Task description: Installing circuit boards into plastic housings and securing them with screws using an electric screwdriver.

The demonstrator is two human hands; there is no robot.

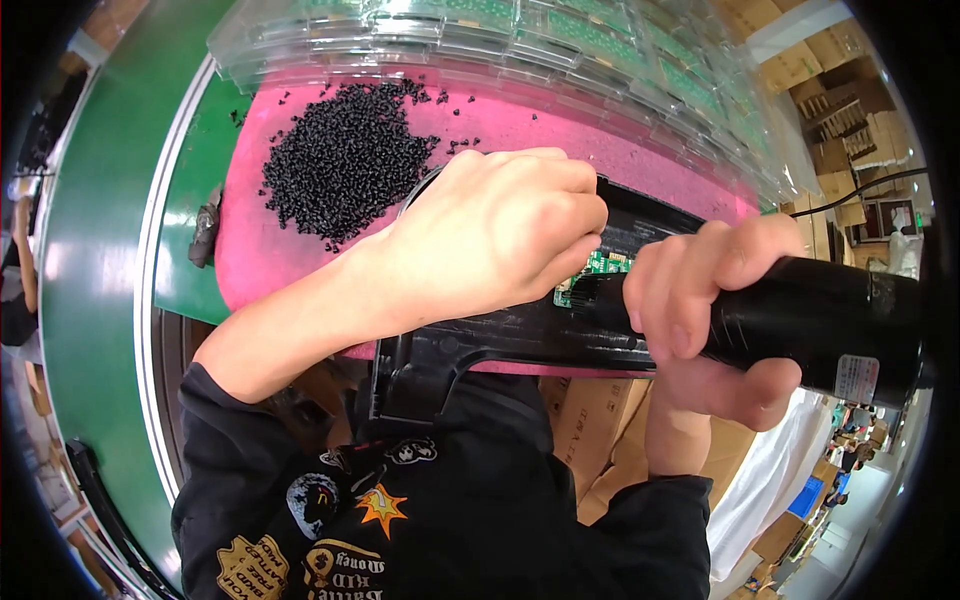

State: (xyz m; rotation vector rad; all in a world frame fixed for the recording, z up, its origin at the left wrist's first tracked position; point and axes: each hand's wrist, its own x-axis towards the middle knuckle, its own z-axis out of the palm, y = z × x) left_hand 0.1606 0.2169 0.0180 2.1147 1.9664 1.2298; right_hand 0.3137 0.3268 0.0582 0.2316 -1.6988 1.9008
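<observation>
My right hand (715,300) is wrapped round a black electric screwdriver (815,320). The tool lies nearly sideways, its tip end over a small green circuit board (605,263). That board sits in a long black plastic housing (540,335), which spans the mat in front of me. My left hand (510,225) rests over the housing beside the board, its fingers curled closed; whatever they hold is hidden beneath them. Left of that hand lies a large heap of small black screws (345,155).
A pink mat (250,235) covers part of the green table (100,260). Stacked clear plastic trays (480,45) of green boards line the far side. A dark crumpled piece (205,235) lies by the mat's left edge. Cardboard boxes (595,420) stand below the near edge.
</observation>
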